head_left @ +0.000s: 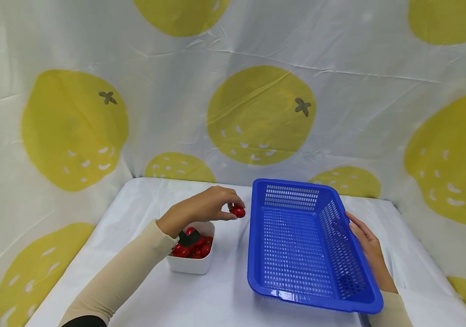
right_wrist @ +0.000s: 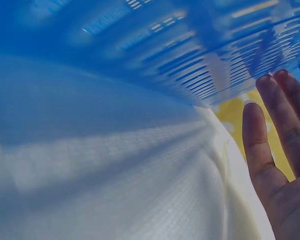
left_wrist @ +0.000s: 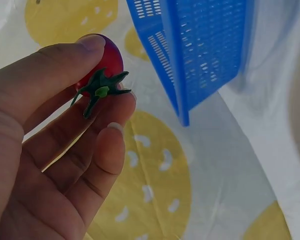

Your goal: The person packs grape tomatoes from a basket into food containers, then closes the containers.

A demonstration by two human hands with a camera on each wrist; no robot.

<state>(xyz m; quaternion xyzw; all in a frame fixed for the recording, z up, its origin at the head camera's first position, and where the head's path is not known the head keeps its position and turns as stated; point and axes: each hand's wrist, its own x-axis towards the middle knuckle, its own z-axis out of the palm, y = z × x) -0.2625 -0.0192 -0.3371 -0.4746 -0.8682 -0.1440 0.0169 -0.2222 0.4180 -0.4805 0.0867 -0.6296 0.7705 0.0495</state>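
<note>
Between thumb and fingertips my left hand (head_left: pixel 212 202) pinches a cherry tomato (head_left: pixel 238 212), just left of a blue plastic basket (head_left: pixel 298 254). In the left wrist view the tomato (left_wrist: pixel 101 62) is red and glossy, with its green stem cap facing the camera. My right hand (head_left: pixel 369 247) holds the basket's right side at the rim. In the right wrist view several fingers of that hand (right_wrist: pixel 285 145) extend against the slatted wall; its thumb is hidden there. The basket is tilted, with no tomatoes visible inside. Below my left wrist stands a white square container (head_left: pixel 192 265) of red cherry tomatoes (head_left: pixel 196 247).
A white cloth (head_left: pixel 147 299) covers the table. Behind and at both sides hangs a pale curtain (head_left: pixel 167 113) printed with large yellow fruit. My left forearm sleeve (head_left: pixel 126 268) crosses over the left part of the container.
</note>
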